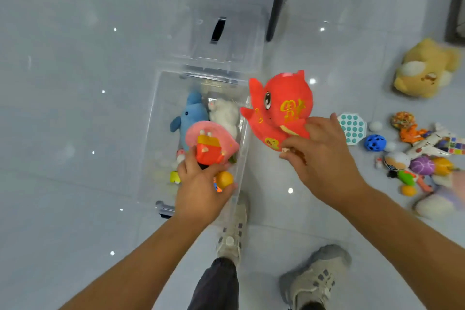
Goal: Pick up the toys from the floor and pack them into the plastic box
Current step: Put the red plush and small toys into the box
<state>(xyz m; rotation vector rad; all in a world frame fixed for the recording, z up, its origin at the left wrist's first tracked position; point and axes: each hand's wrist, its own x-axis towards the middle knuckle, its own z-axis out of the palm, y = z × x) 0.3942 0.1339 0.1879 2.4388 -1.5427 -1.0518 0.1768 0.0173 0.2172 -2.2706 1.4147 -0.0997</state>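
Glossy pale floor tiles (75,133) are spread under an open clear plastic box (153,118), in which a blue shark plush (192,114), a white plush (225,114) and a pink plush (214,133) are already seen. Above its near end a small red toy (208,152) is clamped in the left hand (201,191), the fingers closed round it and an orange ball (224,178) tucked beneath. Just right of the box rim, a red plush (279,108) is pinched by its lower edge in the closed fingers (293,146) of the right hand (324,158); most of it lies beyond the fingertips, toward the box. The red toy is best lowered into a gap and released before the plush is swung over the rim. More toys are left at the right, among them a yellow plush (425,70) and a blue ball (375,143).
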